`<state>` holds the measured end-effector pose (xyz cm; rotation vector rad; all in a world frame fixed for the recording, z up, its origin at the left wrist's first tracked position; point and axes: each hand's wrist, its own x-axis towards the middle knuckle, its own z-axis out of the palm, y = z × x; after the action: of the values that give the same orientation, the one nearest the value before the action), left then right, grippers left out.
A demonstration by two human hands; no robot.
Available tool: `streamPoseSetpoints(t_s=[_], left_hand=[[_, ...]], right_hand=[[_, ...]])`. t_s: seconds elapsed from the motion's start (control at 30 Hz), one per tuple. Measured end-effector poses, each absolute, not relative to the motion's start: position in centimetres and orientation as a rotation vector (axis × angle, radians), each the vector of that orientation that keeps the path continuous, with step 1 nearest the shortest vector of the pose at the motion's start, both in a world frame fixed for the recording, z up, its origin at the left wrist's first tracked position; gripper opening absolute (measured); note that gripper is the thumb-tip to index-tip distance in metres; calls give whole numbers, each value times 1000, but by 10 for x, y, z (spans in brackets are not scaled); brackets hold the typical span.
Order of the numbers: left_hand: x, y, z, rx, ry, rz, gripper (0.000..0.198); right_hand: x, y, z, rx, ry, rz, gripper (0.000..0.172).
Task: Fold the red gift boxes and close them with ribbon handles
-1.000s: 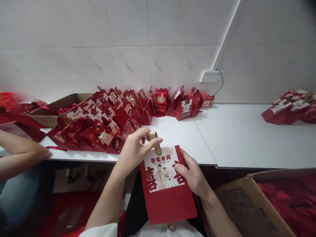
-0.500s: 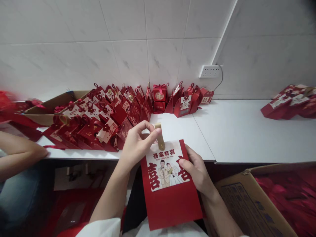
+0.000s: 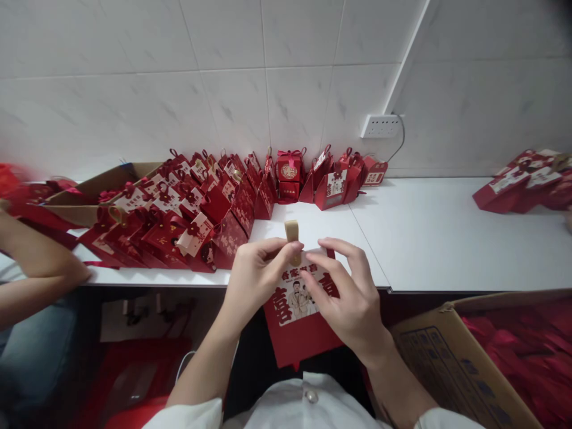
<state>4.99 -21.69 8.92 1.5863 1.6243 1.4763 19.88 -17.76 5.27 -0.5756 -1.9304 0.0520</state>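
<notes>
A red wedding favor box [image 3: 298,342] hangs below my hands, its white panel printed with a couple and red characters. From its top edge rises a gold ribbon loop [image 3: 292,231]. My left hand [image 3: 263,268] pinches the loop near its base, thumb against bent fingers. My right hand [image 3: 351,292] is spread in front of the panel, its fingertips close to the loop's base and hiding part of the print. Whether those fingertips touch the box I cannot tell.
Several finished red favor boxes [image 3: 192,208] crowd the white table [image 3: 429,238] at left, beside a cardboard tray [image 3: 71,215]. Another group [image 3: 521,182] stands far right. A carton [image 3: 451,357] of red material sits at lower right. Another person's arm [image 3: 40,265] rests at left.
My right hand has left the box's right edge and come up to the ribbon with fingers apart. My left thumb and fingers have slid down to the loop's base. The box hangs tilted.
</notes>
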Motion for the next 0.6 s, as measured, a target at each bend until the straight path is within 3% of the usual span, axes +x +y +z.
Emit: streamPoseSetpoints(t_s=[0.3,0.6], left_hand=[[58,-221,89,1676,1731,1519,20],[58,-219,86,1655,1696,1499,29]], right_hand=[[193,-177,58,-524,-1924,64,17],[197,-178,62,-560,-1977,50,17]])
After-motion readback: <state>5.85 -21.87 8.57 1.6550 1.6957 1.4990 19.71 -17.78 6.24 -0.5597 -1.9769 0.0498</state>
